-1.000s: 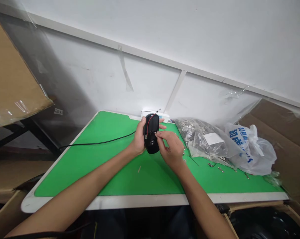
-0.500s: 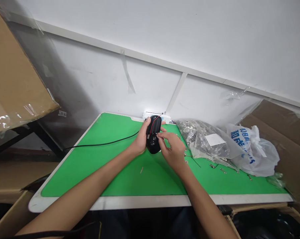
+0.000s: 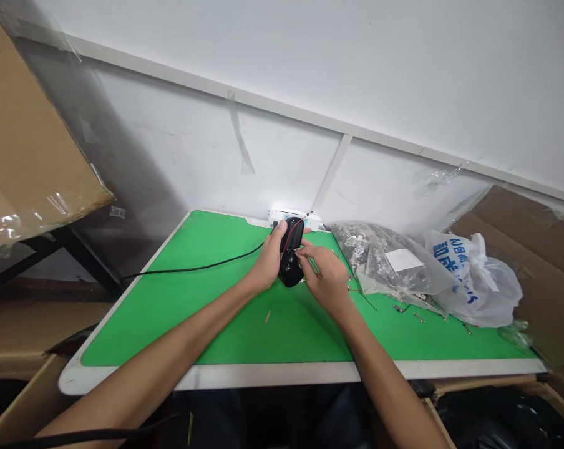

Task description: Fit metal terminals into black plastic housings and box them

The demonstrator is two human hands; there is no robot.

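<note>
My left hand (image 3: 269,259) is wrapped round a black plastic housing (image 3: 290,269) with a rounded end, held up over the green tabletop. A thin red wire (image 3: 290,234) runs along the housing and sticks out past its top edge. My right hand (image 3: 323,269) pinches at the housing's right side, near its middle. Thumb and forefinger are closed there on something small that I cannot make out. A black cable (image 3: 202,267) stretches left from behind my left hand across the table.
A white power strip (image 3: 277,215) stands against the wall. To the right lie a clear bag of metal parts (image 3: 380,252) and a tied white bag (image 3: 478,280). Several small metal pieces (image 3: 418,317) are scattered before them. Cardboard boxes (image 3: 34,143) flank the green table (image 3: 170,324).
The black housing has tilted slightly, and my left thumb lies a little further over it. My right fingers stay at nearly the same spot on its side.
</note>
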